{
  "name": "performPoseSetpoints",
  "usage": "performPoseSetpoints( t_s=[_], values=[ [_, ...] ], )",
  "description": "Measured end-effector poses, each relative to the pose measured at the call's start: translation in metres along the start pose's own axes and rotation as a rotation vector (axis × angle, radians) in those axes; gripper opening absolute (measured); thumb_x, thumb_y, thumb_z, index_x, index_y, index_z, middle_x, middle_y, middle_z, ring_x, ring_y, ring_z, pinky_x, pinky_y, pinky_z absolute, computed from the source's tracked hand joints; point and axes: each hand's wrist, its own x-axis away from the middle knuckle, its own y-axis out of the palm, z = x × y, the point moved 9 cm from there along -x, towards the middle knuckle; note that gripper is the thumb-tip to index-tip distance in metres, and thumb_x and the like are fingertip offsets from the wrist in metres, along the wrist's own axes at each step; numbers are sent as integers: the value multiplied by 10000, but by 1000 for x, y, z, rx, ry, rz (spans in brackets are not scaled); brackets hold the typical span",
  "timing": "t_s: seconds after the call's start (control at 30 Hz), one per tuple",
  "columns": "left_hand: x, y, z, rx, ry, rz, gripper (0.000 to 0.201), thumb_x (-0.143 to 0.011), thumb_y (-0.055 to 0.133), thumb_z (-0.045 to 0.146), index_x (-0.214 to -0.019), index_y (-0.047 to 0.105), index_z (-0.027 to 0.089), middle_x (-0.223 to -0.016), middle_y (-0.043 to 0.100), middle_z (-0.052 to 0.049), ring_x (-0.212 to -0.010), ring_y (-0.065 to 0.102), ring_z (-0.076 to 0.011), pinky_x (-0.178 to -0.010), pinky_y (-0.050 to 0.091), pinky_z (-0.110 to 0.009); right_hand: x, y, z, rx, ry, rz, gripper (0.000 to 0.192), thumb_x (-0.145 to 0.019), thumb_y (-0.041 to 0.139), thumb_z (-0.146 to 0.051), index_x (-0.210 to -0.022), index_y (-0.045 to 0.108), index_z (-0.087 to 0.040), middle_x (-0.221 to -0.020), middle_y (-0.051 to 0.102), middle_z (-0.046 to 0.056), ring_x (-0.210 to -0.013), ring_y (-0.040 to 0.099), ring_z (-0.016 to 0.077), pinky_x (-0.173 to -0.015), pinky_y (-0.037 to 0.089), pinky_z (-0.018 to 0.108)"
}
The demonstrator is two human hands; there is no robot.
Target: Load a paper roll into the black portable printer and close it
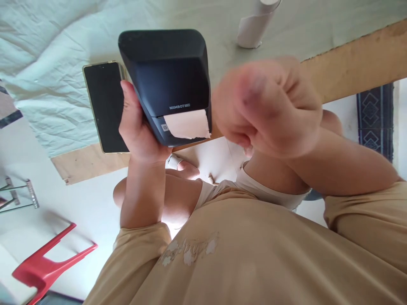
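My left hand (136, 131) grips a black label printer (165, 72) by its left side and holds it tilted above the table edge. A strip of pale label paper (187, 125) sticks out of the printer's slot, its end torn unevenly. My right hand (270, 106) is blurred and close to the camera, just right of the printer, with its fingers curled shut. Nothing shows between those fingers. A dark phone (101, 106) lies flat on the table, behind and left of my left hand.
A wrinkled pale cloth (47, 51) covers the wooden table (356, 67). A white paper roll (254, 25) stands at the far side. On the white floor at lower left are a red plastic chair (47, 262) and a metal frame (19, 195).
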Motion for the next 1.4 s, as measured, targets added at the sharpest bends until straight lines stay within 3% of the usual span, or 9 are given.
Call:
performPoseSetpoints(
  t_s=[0.1,0.23,0.37,0.47,0.7,1.07,1.17,1.27,1.4],
  values=[
    [0,6,7,106,95,-75,673,-1052,311,678,-1071,738,157,-1128,689,-48,-1419,645,-173,-1434,389,-348,-3,-5,4,53,36,83,627,-1086,301,-565,-713,356,-64,-670,382,5,-645,375,-76,-650,315,112],
    [-2,-1,5,106,107,-56,515,-1060,391,533,-964,755,182,-1028,723,-57,-1124,706,-153,-1315,517,-333,-3,-8,17,146,39,86,401,-1095,361,-292,-815,524,-55,-793,567,-1,-752,471,-97,-786,385,86],
    [-2,-8,8,57,150,4,472,-1058,411,554,-934,744,244,-878,694,-42,-1053,687,-156,-1234,572,-345,-5,-3,26,232,-12,59,559,-1079,387,-550,-846,590,-84,-768,584,4,-696,462,-86,-740,347,142],
    [0,-5,6,59,85,12,450,-1057,427,568,-928,698,233,-849,672,-47,-1223,702,-189,-1289,539,-379,-5,1,25,328,-6,27,482,-1064,383,-473,-836,576,-94,-710,543,2,-651,398,-76,-718,291,167],
    [13,1,4,-55,-21,81,553,-941,484,797,-1120,716,328,-1256,799,-34,-1599,551,-263,-1315,526,-423,0,1,12,628,-51,-31,511,-1057,309,-453,-874,667,-139,-622,564,-7,-574,341,-82,-641,213,142],
    [-6,-5,-8,-46,63,12,702,-857,532,883,-1231,714,317,-1078,799,-70,-1468,671,-296,-1119,611,-363,9,-18,9,821,-131,171,646,-1059,201,-540,-950,768,-248,-735,663,15,-639,412,-5,-705,292,224],
    [-6,-2,-7,-95,64,-177,709,-723,765,846,-1137,756,271,-1084,793,-81,-1385,713,-335,-1029,628,-348,13,-26,-5,817,-219,297,504,-1077,298,-443,-1009,756,-243,-980,739,-5,-952,681,-12,-875,471,172],
    [3,3,-1,-92,64,-187,508,-798,823,666,-1067,791,237,-1016,786,-55,-1246,767,-282,-968,636,-328,11,-26,-9,835,-225,257,457,-1072,321,-421,-1077,731,-218,-1251,723,-13,-1270,688,33,-1106,538,190],
    [16,14,11,-27,167,-130,365,-944,695,566,-996,805,222,-805,719,-17,-1133,794,-205,-965,643,-306,3,-29,3,941,-52,233,630,-1047,244,-545,-1026,774,-206,-958,714,62,-940,598,56,-958,439,235]
  ],
)
